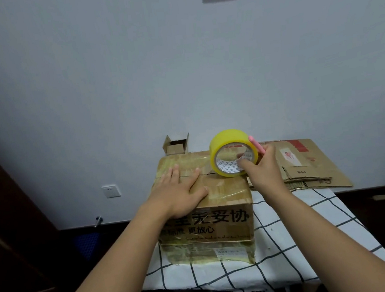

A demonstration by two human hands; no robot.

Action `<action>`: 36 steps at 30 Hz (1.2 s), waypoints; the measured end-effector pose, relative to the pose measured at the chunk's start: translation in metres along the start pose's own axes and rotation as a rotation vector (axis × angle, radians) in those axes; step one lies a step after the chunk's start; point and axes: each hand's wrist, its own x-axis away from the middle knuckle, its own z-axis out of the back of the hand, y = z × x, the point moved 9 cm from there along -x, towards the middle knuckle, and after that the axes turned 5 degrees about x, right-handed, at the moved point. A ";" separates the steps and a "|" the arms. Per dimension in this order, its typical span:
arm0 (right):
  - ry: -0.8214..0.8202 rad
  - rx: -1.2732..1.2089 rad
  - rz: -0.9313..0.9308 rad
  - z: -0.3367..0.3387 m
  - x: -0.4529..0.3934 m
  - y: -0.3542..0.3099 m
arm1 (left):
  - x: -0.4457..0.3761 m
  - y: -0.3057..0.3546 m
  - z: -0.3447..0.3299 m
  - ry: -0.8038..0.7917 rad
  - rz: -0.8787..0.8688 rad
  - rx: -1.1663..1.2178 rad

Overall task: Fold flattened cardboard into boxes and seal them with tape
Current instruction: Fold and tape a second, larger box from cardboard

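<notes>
The left hand (182,192) presses spread fingers on the brown taped cardboard box (225,199) while the right hand (261,170) grips the yellow tape roll (231,152) (and seemingly a pink pen (257,147)).

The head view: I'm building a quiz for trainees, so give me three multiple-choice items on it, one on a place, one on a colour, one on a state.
1. Where does the tape roll stand?
A. on the flat cardboard
B. on the box top
C. on the bare cloth

2. What colour is the tape roll?
A. yellow
B. blue
C. red

3. How is the left hand?
A. curled round the roll
B. holding the pink tool
C. flat on the box

Key: 1 B, the roll rests on the right end of the cardboard box; 2 A, its outer band is yellow; 3 C, straight fingers press the top while the right hand grips the roll and the pink tool.
</notes>
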 end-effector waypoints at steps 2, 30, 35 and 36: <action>0.019 0.015 -0.026 0.001 0.000 0.002 | -0.001 0.005 0.003 0.019 -0.018 -0.031; 0.210 0.033 -0.148 0.071 -0.004 0.073 | 0.002 0.073 0.002 0.077 -0.166 0.006; 0.160 -0.056 -0.190 0.062 -0.004 0.090 | -0.002 0.090 -0.001 0.056 -0.149 0.068; 0.155 -0.077 -0.189 0.061 -0.004 0.091 | -0.004 0.094 -0.002 0.055 -0.160 0.048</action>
